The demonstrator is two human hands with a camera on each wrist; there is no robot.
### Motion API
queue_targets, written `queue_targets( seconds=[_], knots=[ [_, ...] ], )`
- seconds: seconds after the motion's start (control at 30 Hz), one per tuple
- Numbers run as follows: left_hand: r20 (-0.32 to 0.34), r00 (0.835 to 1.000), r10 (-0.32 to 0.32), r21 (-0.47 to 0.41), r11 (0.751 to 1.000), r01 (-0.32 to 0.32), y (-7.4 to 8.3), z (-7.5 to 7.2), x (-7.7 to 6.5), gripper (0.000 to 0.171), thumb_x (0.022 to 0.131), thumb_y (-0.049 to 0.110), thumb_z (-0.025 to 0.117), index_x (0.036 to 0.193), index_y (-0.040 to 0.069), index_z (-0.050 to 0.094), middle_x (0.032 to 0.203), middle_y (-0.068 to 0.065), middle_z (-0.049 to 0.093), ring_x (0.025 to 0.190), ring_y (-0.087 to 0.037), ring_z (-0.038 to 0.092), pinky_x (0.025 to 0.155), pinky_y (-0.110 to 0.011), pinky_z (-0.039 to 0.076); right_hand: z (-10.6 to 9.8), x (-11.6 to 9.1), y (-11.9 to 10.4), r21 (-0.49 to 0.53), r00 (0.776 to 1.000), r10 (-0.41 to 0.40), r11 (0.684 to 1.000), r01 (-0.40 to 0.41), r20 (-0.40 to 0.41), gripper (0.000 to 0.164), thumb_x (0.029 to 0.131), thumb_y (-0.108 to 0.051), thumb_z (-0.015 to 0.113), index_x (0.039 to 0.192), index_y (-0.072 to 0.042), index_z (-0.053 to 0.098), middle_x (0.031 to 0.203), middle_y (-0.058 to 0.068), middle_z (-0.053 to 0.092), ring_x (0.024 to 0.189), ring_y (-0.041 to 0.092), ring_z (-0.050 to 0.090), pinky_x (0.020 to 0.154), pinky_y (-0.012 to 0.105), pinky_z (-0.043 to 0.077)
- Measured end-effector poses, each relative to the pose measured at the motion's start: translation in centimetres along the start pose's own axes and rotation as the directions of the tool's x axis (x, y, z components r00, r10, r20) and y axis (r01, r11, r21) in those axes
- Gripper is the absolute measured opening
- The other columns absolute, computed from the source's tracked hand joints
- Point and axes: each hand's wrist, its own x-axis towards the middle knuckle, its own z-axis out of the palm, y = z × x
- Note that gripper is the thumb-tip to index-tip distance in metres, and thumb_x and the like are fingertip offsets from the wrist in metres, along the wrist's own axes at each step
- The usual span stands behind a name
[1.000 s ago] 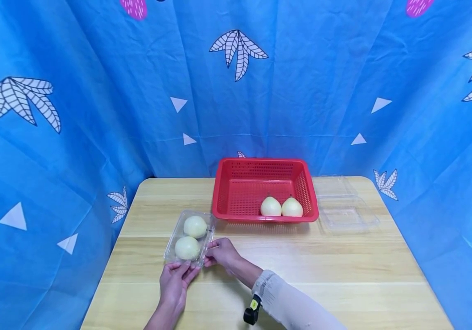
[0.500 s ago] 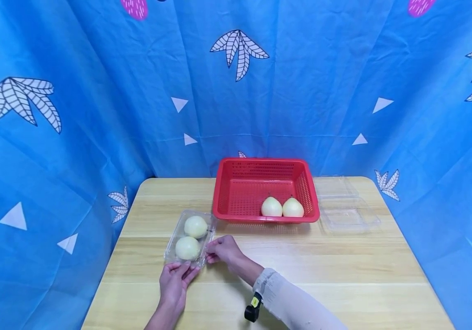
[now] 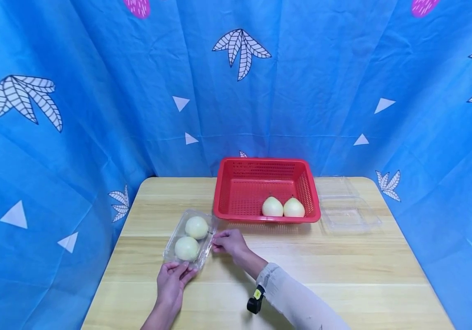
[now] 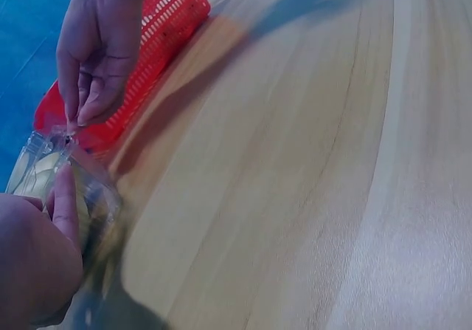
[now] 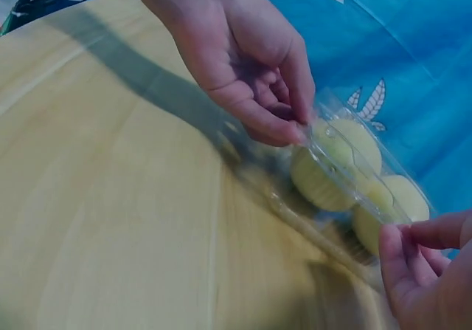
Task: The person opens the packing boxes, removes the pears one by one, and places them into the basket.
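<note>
A clear plastic clamshell box with two pale yellow pears inside lies at the left of the table. Clear plastic covers the pears in the right wrist view. My left hand pinches the near edge of the box between thumb and fingers. At its right side, my right hand pinches the rim with thumb and fingertips. In the left wrist view my right hand is above the box, and my left hand holds the near end. Whether the rim is fully pressed together cannot be seen.
A red perforated basket with two more pears stands at the back middle of the wooden table. Right of it lies an opened clear clamshell box. A blue patterned curtain hangs around the table.
My right hand has slid up along the right side of the box, away from its near corner. The box is turned slightly, and my left hand has shifted a little left with it.
</note>
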Motion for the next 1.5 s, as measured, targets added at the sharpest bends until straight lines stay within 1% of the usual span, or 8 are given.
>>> queue_targets(
  seconds=[0.23,0.47,0.8,0.93,1.07,1.2,1.37,1.5],
  knots=[
    [0.016,1.0,0.001,0.039,0.999,-0.002,0.1,-0.6,0.0,0.03,0.099,0.003,0.063,0.115,0.008,0.038,0.105,-0.001,0.057,0.092,-0.016,0.069,0.097,-0.035,0.064,-0.3,0.8,0.3,-0.036,0.994,-0.045,0.998,0.041,-0.104,0.02,0.085,0.007,0.075,0.105,0.008,0.074,0.097,0.019,0.076,0.073,0.022,0.074,0.075,0.036,0.068],
    [0.051,0.999,0.01,0.065,0.998,-0.014,0.3,-1.2,0.4,0.028,0.099,-0.001,0.06,0.113,0.006,0.038,0.103,-0.004,0.057,0.091,-0.017,0.067,0.093,-0.035,0.065,-0.8,1.4,0.3,0.007,0.992,-0.014,1.0,0.015,-0.129,0.02,0.085,0.007,0.074,0.105,0.009,0.072,0.097,0.017,0.076,0.068,0.015,0.071,0.077,0.035,0.068],
    [0.091,0.996,0.021,0.09,0.996,-0.029,0.6,-1.8,1.0,0.025,0.098,-0.003,0.06,0.109,0.005,0.038,0.096,-0.005,0.058,0.085,-0.017,0.067,0.085,-0.035,0.067,-2.0,2.5,0.5,0.161,0.997,0.008,0.987,0.006,-0.083,0.03,0.089,0.007,0.072,0.118,0.013,0.066,0.096,0.017,0.076,0.07,0.012,0.071,0.076,0.032,0.067],
    [0.104,0.995,0.006,0.096,0.995,-0.016,0.8,-2.1,1.4,0.028,0.097,-0.002,0.062,0.11,0.005,0.039,0.098,-0.005,0.06,0.087,-0.017,0.067,0.087,-0.035,0.066,-2.4,2.9,0.4,0.166,0.999,-0.007,0.986,0.012,-0.033,0.032,0.092,0.007,0.069,0.123,0.013,0.063,0.099,0.016,0.076,0.074,0.013,0.071,0.082,0.035,0.067],
    [0.11,0.994,-0.001,0.104,0.994,-0.011,1.1,-2.4,1.8,0.031,0.096,-0.002,0.062,0.113,0.006,0.038,0.1,-0.003,0.06,0.089,-0.017,0.068,0.088,-0.035,0.066,-2.7,2.9,0.2,0.18,1.0,0.0,0.984,-0.001,0.007,0.033,0.094,0.007,0.065,0.126,0.014,0.061,0.094,0.012,0.074,0.072,0.012,0.07,0.078,0.03,0.067],
    [0.116,0.993,-0.008,0.104,0.995,-0.004,1.3,-2.6,1.8,0.032,0.097,0.002,0.063,0.119,0.007,0.039,0.101,-0.002,0.062,0.09,-0.015,0.068,0.089,-0.034,0.066,-2.9,2.8,0.1,0.201,0.999,0.037,0.979,-0.04,0.019,0.03,0.094,0.007,0.065,0.122,0.014,0.063,0.086,0.007,0.072,0.068,0.011,0.07,0.071,0.024,0.066],
    [0.124,0.992,-0.03,0.114,0.993,0.016,1.2,-2.8,1.4,0.033,0.102,0.008,0.059,0.128,0.005,0.041,0.102,-0.001,0.064,0.089,-0.015,0.069,0.091,-0.035,0.066,-2.9,2.5,0.3,0.22,0.998,0.067,0.973,-0.07,0.018,0.025,0.094,0.006,0.066,0.118,0.013,0.065,0.085,0.008,0.073,0.067,0.012,0.07,0.071,0.024,0.066],
    [0.129,0.99,-0.054,0.095,0.995,0.042,0.9,-2.8,1.1,0.022,0.107,0.013,0.053,0.124,0.002,0.045,0.097,-0.005,0.068,0.086,-0.019,0.074,0.09,-0.039,0.066,-2.7,2.5,0.6,0.231,0.998,0.066,0.97,-0.07,0.025,0.025,0.093,0.006,0.066,0.117,0.014,0.065,0.083,0.007,0.073,0.068,0.011,0.07,0.071,0.023,0.066]
  ],
)
